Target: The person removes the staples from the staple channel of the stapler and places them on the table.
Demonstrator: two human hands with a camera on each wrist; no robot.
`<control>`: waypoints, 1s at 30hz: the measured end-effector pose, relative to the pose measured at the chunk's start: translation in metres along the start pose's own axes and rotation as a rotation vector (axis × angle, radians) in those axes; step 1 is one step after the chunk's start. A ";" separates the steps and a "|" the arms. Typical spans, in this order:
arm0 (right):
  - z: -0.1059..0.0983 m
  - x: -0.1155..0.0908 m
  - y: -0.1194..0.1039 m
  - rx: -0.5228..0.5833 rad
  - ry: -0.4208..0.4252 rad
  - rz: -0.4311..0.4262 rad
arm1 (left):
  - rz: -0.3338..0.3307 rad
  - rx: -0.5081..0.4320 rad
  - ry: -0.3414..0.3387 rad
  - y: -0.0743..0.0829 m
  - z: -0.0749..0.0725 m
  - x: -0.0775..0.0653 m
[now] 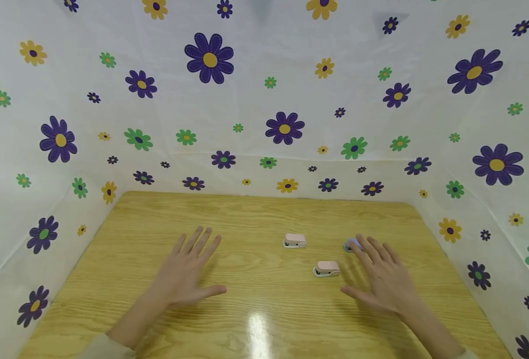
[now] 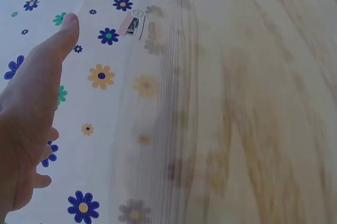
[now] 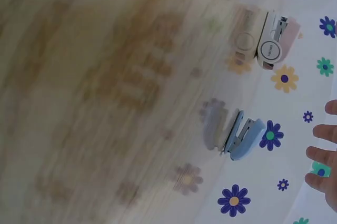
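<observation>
Two pink-and-white staplers, a farther one [image 1: 294, 241] and a nearer one [image 1: 326, 269], lie on the wooden table right of its middle. A blue stapler [image 3: 246, 139] lies to their right; the fingertips of my right hand [image 1: 383, 279] partly cover it in the head view. That hand is spread palm down over the table, its thumb pointing toward the nearer pink stapler. On the left, my left hand [image 1: 185, 274] is spread likewise, with thumb held out and nothing in it. In the right wrist view the pink stapler [image 3: 276, 42] shows its round white end.
A glossy wood-grain table [image 1: 179, 209] spans the front. White cloth walls [image 1: 246, 99] printed with purple, yellow and green flowers enclose its back and both sides. A bright light reflection shows on the table's near middle.
</observation>
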State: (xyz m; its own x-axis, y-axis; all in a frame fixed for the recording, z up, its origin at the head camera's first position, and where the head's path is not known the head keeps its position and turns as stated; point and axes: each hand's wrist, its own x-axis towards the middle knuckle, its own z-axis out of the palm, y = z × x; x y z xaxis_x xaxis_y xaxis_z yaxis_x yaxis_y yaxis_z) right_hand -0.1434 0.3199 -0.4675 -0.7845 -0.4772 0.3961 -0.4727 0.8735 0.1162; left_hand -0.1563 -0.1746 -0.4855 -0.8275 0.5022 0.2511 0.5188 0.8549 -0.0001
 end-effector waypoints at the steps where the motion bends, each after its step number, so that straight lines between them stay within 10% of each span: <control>1: 0.001 0.001 0.000 0.000 0.004 -0.011 | 0.006 -0.009 0.001 0.003 0.001 0.002; 30: 0.038 0.031 0.008 -0.029 0.041 -0.358 | 0.278 0.004 -0.051 0.092 0.038 0.080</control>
State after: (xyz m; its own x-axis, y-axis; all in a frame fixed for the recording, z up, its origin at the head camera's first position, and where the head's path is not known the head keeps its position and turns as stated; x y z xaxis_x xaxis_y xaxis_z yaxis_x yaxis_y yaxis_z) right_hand -0.1863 0.3084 -0.4892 -0.5543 -0.7498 0.3613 -0.7025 0.6543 0.2801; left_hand -0.1827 -0.0512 -0.5024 -0.6631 0.7235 0.1921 0.7267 0.6837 -0.0665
